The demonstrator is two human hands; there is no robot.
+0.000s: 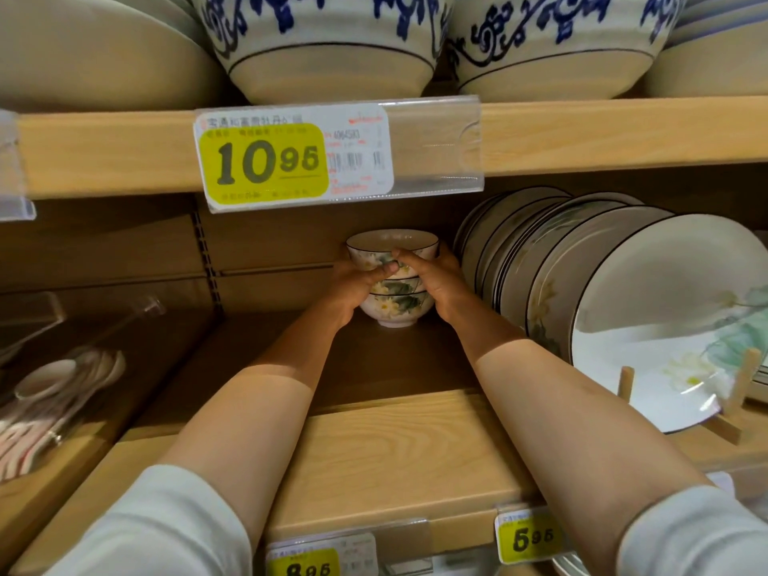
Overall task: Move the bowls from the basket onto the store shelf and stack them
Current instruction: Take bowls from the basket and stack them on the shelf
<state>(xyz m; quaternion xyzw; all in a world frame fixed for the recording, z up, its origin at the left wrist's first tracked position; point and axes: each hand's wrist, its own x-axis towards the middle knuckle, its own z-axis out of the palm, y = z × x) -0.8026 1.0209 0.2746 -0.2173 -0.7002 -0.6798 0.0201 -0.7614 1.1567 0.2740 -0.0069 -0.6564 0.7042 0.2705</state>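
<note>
- Left hand [353, 286] grips the left side of a stack of three white ceramic bowls with green-and-yellow flower print [395, 311], its thumb curled across the front of the top bowl.
- Right hand [438, 280] grips the stack's right side with its thumb curled over the same bowl; the two thumbs nearly meet.
- The stack stands upright and nested, deep on the light wooden store shelf [395, 463], with its foot on the board.
- A row of white dark-rimmed floral plates [602, 293] stands on edge just right of the stack, the foremost in a wooden rack [733, 413].
- Pale ceramic spoons [62, 384] lie at far left.
- A yellow price label reading 10.95 [266, 164] hangs on the upper board, beneath large blue-patterned bowls [328, 47].
</note>
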